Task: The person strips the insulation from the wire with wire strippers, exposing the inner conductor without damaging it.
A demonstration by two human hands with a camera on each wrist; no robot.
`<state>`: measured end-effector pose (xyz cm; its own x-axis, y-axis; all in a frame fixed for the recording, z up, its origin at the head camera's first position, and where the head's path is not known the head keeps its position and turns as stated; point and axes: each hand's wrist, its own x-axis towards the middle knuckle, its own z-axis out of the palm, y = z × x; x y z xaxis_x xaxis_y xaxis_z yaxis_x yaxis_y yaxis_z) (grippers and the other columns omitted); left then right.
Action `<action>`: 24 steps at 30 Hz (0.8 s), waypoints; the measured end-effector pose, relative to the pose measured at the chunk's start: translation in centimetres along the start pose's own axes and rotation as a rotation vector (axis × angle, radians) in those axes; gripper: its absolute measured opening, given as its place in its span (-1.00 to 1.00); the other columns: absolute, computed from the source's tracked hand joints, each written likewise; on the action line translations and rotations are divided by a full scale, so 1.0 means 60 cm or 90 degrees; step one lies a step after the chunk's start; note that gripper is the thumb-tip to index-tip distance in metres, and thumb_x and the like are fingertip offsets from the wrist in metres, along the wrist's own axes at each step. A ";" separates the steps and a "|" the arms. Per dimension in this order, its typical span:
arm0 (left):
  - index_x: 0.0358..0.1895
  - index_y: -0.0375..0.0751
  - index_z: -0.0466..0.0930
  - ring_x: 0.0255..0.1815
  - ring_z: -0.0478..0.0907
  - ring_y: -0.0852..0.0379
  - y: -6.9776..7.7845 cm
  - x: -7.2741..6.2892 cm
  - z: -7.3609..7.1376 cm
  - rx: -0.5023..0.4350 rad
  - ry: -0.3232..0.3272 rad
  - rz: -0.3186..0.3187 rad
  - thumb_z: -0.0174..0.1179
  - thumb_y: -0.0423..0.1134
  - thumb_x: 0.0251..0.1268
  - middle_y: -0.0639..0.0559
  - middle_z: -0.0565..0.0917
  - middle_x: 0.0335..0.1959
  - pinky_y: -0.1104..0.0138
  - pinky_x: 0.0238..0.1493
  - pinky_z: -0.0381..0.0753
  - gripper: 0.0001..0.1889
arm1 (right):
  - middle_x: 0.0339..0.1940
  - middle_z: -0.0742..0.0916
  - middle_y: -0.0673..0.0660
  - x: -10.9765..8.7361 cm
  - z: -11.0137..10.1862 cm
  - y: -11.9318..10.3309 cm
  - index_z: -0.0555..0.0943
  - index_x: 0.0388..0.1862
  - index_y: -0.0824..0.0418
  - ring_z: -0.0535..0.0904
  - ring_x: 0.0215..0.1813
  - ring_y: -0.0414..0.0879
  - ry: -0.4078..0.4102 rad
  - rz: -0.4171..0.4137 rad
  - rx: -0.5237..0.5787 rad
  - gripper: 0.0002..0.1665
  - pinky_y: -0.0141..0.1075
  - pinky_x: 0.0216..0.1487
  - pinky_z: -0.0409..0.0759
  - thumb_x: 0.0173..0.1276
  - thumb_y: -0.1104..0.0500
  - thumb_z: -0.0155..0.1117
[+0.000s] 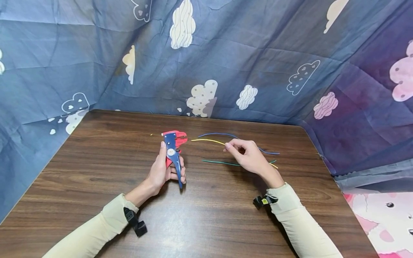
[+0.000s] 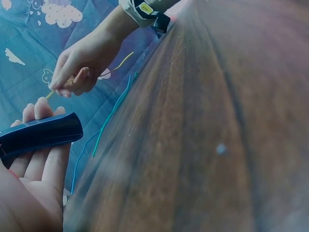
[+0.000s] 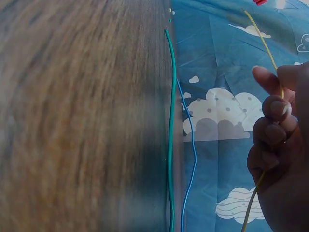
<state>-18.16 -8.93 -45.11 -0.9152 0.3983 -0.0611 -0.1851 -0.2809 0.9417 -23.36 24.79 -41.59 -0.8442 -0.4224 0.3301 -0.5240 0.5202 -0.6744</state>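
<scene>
My left hand [image 1: 158, 172] grips a blue and red wire stripper [image 1: 171, 152] by its handles, its red head up and facing right. In the left wrist view, the blue handle [image 2: 43, 135] lies across the fingers. Between thumb and forefinger, my right hand [image 1: 253, 157] pinches a yellow wire [image 1: 208, 139]. The wire's free end points left and stops just short of the stripper's head, with a small gap between them. Its other end runs back through the palm and out below the curled fingers, as the right wrist view shows.
On the brown wooden table [image 1: 106, 154] lie a blue wire [image 1: 222, 134] behind the right hand and a green wire [image 1: 219, 162] partly under it. A tiny yellow scrap [image 1: 151, 134] sits left of the stripper. Cloud-patterned cloth [image 1: 155, 93] hangs behind the table.
</scene>
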 end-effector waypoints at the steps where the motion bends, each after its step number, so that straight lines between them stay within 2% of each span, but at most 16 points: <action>1: -0.18 -0.33 0.46 -0.56 0.72 0.04 0.000 0.000 0.000 0.003 -0.002 0.001 -0.57 0.68 0.47 -0.07 0.68 -0.53 0.09 -0.31 0.86 0.04 | -0.47 0.71 0.18 0.000 0.000 0.002 0.80 -0.18 -0.13 0.39 -0.55 -0.19 -0.002 0.005 -0.004 -0.73 -0.34 -0.52 0.35 0.73 -0.01 0.20; 3: -0.18 -0.32 0.47 -0.56 0.72 0.05 0.000 0.000 0.000 0.007 -0.004 0.002 -0.58 0.67 0.48 -0.06 0.69 -0.53 0.10 -0.31 0.86 0.04 | -0.45 0.72 0.19 0.000 0.001 0.006 0.80 -0.16 -0.08 0.40 -0.53 -0.18 -0.005 0.015 -0.014 -0.72 -0.34 -0.50 0.36 0.73 -0.03 0.21; 9: -0.19 -0.32 0.47 -0.56 0.71 0.06 0.000 0.000 0.000 0.011 -0.002 0.008 -0.60 0.66 0.49 -0.05 0.69 -0.53 0.10 -0.33 0.86 0.04 | -0.43 0.69 0.03 -0.001 -0.003 0.018 0.80 -0.09 0.06 0.44 -0.47 -0.16 -0.028 0.039 -0.047 -0.68 -0.33 -0.44 0.41 0.73 -0.06 0.21; 14: -0.20 -0.33 0.47 -0.55 0.70 0.07 -0.001 0.000 -0.001 0.019 0.000 0.014 -0.60 0.64 0.51 -0.04 0.68 -0.53 0.12 -0.36 0.85 0.03 | -0.33 0.78 0.10 -0.002 -0.009 0.026 0.81 -0.05 0.04 0.44 -0.44 -0.16 -0.045 0.049 -0.065 -0.65 -0.33 -0.42 0.42 0.75 -0.08 0.16; 19: -0.21 -0.33 0.46 -0.56 0.69 0.07 -0.003 0.000 -0.002 0.021 0.000 0.017 -0.62 0.63 0.52 -0.04 0.67 -0.54 0.14 -0.38 0.84 0.03 | -0.34 0.77 0.08 -0.001 -0.013 0.030 0.80 0.00 0.03 0.45 -0.47 -0.15 -0.053 0.068 -0.098 -0.65 -0.31 -0.43 0.44 0.76 -0.07 0.13; 24: -0.23 -0.32 0.46 -0.57 0.68 0.05 -0.002 0.000 0.000 0.019 0.001 0.012 -0.62 0.64 0.50 -0.04 0.65 -0.55 0.15 -0.41 0.82 0.03 | -0.39 0.73 0.04 -0.003 -0.017 0.036 0.78 0.11 0.06 0.50 -0.47 -0.12 -0.080 0.110 -0.130 -0.69 -0.29 -0.42 0.48 0.77 0.03 0.10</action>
<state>-18.13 -8.93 -45.21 -0.9191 0.3917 -0.0438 -0.1574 -0.2628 0.9519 -24.45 26.72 -42.44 -0.9092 -0.3960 0.1288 -0.3958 0.7256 -0.5629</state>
